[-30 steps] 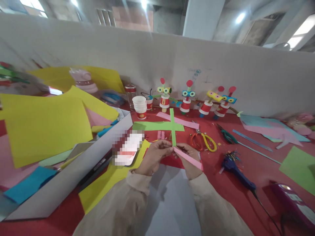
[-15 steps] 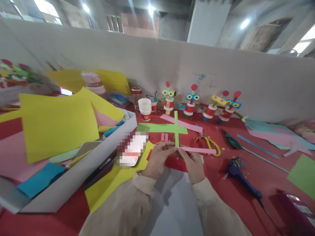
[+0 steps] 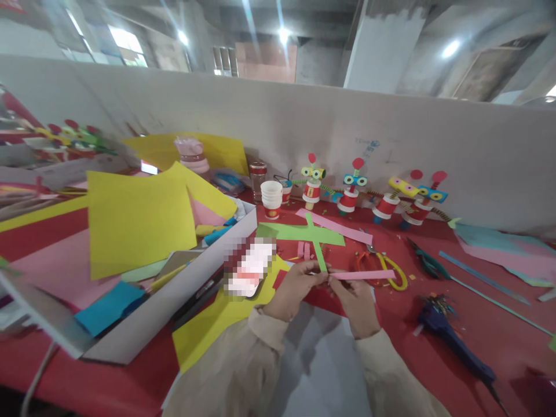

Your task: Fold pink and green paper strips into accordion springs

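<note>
Fingertips of my left hand (image 3: 297, 288) and my right hand (image 3: 355, 301) meet and pinch two narrow paper strips where their ends come together. The green paper strip (image 3: 319, 255) rises from the join, leaning to the left. The pink paper strip (image 3: 367, 275) reaches out to the right, at an angle to the green one. My fingers hide the join itself. Under my hands lie a red sheet (image 3: 330, 301) and a pale grey sheet (image 3: 324, 359). A wider green paper piece (image 3: 284, 232) and a pink strip (image 3: 336, 225) lie just beyond.
A long white box (image 3: 182, 295) with coloured paper stands at left. At right lie yellow-handled scissors (image 3: 402, 278), green-handled pliers (image 3: 428, 260) and a blue glue gun (image 3: 454, 339). Stacked paper cups (image 3: 271, 200) and several paper-cup figures (image 3: 348, 197) line the back wall.
The view has turned left, so everything sits further right. The green strip now tilts left where it stood upright. Both hands keep their pinch on the strips.
</note>
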{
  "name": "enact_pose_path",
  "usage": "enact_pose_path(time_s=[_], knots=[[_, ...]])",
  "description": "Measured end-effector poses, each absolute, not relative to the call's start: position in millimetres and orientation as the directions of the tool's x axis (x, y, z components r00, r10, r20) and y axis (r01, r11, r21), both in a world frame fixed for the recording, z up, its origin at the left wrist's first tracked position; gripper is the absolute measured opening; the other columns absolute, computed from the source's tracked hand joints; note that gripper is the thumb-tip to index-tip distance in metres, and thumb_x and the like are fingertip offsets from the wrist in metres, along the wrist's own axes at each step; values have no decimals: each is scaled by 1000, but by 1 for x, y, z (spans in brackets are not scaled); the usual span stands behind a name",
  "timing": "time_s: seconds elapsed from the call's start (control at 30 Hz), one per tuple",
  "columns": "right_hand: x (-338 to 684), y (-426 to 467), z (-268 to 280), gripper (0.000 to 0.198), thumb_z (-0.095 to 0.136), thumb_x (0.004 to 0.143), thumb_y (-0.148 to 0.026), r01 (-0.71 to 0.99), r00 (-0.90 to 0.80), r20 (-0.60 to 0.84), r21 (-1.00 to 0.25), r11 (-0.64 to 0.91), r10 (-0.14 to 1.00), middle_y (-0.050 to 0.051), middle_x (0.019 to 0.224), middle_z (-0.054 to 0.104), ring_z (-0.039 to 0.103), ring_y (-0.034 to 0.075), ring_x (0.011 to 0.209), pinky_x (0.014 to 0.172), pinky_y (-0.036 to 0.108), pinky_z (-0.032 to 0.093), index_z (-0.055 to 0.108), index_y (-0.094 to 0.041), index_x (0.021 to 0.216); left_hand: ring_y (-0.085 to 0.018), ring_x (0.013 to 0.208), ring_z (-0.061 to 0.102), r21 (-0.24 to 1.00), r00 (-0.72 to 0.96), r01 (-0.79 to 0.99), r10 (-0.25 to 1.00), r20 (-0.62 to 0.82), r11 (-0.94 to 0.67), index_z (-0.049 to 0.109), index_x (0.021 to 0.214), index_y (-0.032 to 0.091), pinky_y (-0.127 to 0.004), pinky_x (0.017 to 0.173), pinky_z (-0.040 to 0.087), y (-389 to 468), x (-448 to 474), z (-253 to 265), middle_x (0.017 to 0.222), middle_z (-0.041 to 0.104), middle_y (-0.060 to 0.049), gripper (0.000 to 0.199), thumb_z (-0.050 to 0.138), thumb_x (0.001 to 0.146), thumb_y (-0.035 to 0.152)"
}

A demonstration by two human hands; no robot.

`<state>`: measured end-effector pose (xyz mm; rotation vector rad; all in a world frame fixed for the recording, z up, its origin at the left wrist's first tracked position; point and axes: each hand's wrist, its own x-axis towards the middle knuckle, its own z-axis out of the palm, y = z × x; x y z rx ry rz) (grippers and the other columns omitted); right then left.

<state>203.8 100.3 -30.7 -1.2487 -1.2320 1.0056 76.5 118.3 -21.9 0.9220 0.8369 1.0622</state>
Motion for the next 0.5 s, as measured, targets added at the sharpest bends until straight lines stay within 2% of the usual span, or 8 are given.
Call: enact_pose_path(time_s=[0.07, 0.27, 0.5], knots=[[204, 101, -34, 27, 65, 68, -38, 86, 135, 103, -992, 92, 985, 1, 57, 63, 56, 16, 50, 49, 27, 46, 66, -16, 81, -14, 64, 53, 925, 251, -316, 959, -132, 210, 69, 74, 16, -27, 65, 39, 120, 76, -25, 67, 62, -2, 20, 72, 60, 29], [207, 102, -37, 24, 62, 72, -41, 95, 117, 75, -993, 65, 990, 0, 58, 62, 55, 15, 55, 53, 25, 44, 60, -18, 67, -12, 57, 48, 914, 233, -335, 960, -155, 229, 67, 72, 14, -27, 61, 37, 120, 78, -30, 59, 57, 0, 21, 72, 60, 31], [206, 99, -34, 23, 61, 74, -40, 128, 121, 68, -990, 52, 990, -1, 59, 60, 52, 13, 55, 54, 23, 42, 58, -18, 66, -12, 57, 48, 941, 251, -254, 955, -159, 223, 65, 64, 15, -26, 59, 36, 117, 78, -24, 59, 57, 0, 16, 70, 63, 30]])
